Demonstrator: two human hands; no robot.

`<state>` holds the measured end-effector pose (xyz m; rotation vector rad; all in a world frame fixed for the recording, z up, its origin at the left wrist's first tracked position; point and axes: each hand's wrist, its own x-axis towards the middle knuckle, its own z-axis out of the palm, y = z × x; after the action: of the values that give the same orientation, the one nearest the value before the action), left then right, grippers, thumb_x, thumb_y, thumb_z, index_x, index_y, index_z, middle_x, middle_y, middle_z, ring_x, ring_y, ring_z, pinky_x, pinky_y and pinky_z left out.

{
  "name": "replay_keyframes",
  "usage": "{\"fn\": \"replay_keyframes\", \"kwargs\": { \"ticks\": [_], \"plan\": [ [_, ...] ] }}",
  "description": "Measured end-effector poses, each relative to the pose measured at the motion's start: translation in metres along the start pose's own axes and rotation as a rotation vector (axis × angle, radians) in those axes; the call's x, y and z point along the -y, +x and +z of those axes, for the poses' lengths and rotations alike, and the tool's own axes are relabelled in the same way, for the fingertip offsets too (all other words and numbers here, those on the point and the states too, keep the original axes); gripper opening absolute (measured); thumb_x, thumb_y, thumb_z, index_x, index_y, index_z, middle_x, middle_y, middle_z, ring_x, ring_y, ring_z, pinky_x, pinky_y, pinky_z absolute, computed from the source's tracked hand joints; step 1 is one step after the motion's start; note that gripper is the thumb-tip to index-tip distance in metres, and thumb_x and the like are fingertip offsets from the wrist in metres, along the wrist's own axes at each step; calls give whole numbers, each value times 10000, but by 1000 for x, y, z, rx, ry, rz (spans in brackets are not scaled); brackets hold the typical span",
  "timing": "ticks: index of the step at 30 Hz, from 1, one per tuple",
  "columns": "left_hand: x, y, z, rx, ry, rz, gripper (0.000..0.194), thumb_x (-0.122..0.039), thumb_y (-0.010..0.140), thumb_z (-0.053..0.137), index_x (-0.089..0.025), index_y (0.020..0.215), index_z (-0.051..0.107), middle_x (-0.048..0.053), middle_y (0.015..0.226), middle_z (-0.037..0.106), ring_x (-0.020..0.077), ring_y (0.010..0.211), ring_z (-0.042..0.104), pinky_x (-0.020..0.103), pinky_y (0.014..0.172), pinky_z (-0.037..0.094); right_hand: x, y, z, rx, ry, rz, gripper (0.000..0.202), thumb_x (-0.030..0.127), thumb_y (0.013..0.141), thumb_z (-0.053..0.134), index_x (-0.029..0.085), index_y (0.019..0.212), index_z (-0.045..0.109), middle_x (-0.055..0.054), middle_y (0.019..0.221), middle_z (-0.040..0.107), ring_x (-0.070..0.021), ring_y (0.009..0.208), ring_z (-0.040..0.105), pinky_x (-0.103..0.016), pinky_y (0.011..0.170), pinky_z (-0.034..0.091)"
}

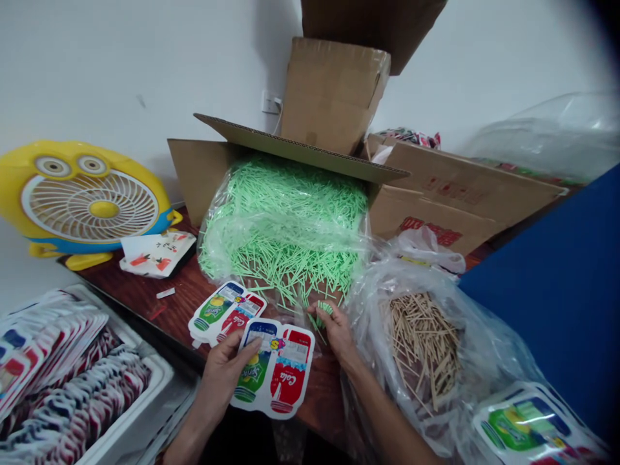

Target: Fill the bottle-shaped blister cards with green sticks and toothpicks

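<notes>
My left hand (223, 371) grips a printed Sprite-and-Cola card (261, 387) by its left edge, thumb on top. The card is white-rimmed, with a green and blue half and a red half. Just behind it on the table lies a similar pack of cards (220, 316). My right hand (338, 329) is closed around a small bundle of thin green sticks (323, 309). It is at the front edge of a large heap of loose green sticks (290, 239), which spills from a clear plastic bag inside an open cardboard box (203, 174) lying on its side.
A clear bag of brown sticks (423, 342) lies to the right, with more printed cards (527, 426) near the corner. A white bin (159, 381) full of cards stands at lower left. A yellow fan (104, 208) and several cardboard boxes (332, 90) line the wall. A blue panel (547, 278) rises at right.
</notes>
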<state>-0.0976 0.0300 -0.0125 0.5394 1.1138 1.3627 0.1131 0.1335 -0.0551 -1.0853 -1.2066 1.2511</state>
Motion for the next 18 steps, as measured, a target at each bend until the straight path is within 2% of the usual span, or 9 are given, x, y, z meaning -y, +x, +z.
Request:
{"fn": "replay_keyframes", "kwargs": {
  "ticks": [6,9,18],
  "plan": [
    [5,-6,-5,99,70,-59,199,-322,701,777,-180,794,674,-12,656,734,163,560,674,252,565,549,1,10,2,-42,227,150,310,452,668,747,198,823,662,-31,728,732,-207,660,669,-355,677,519],
    [4,-10,-4,133,111,-78,200,-327,718,763,-174,822,689,4,682,740,180,603,684,256,578,548,7,13,1,-46,309,203,347,449,617,784,188,806,654,-40,701,728,-225,658,687,-370,651,542],
    [6,-12,-2,139,177,-73,203,-340,686,782,-169,724,680,-12,645,714,145,562,639,210,540,510,15,17,0,-50,316,263,360,416,580,813,173,786,643,-53,676,727,-242,653,699,-363,607,562]
  ]
}}
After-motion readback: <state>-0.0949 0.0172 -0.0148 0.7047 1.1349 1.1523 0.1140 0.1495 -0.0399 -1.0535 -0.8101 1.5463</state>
